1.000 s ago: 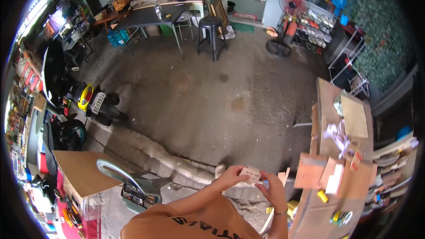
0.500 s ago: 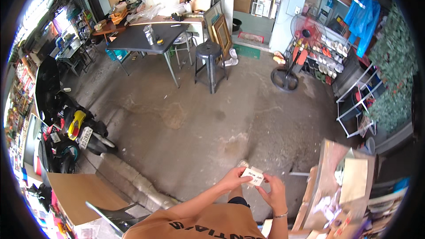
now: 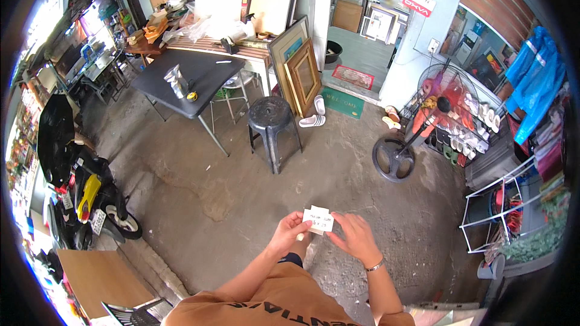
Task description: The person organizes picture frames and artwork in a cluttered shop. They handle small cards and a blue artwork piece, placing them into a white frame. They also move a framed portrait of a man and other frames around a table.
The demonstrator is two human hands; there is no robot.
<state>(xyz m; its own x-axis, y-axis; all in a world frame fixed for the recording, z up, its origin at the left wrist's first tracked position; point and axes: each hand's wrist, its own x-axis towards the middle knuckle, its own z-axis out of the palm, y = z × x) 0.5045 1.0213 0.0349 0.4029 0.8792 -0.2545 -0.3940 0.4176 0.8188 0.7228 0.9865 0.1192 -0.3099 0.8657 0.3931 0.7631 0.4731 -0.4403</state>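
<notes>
In front of my body, at the lower middle, I hold a few small white paper cards (image 3: 318, 220) with handwriting on the top one. My left hand (image 3: 286, 233) pinches their left edge, thumb on top. At their right edge is my right hand (image 3: 355, 239), its fingers apart and the thumb away from the index finger; a fingertip is at or just beside the paper. A bracelet (image 3: 375, 265) circles my right wrist.
Ahead stand a black stool (image 3: 270, 116) and a dark table (image 3: 193, 78) with a tape measure (image 3: 192, 96). Picture frames (image 3: 304, 78) lean beside a doorway. A pedestal fan (image 3: 396, 158) is to the right, a motorbike (image 3: 90, 196) to the left. Concrete floor (image 3: 241, 193) lies between.
My view has swung and moved forward; the table, stool and fan look nearer. The cards stay in my left hand, while my right fingers have spread more at their edge.
</notes>
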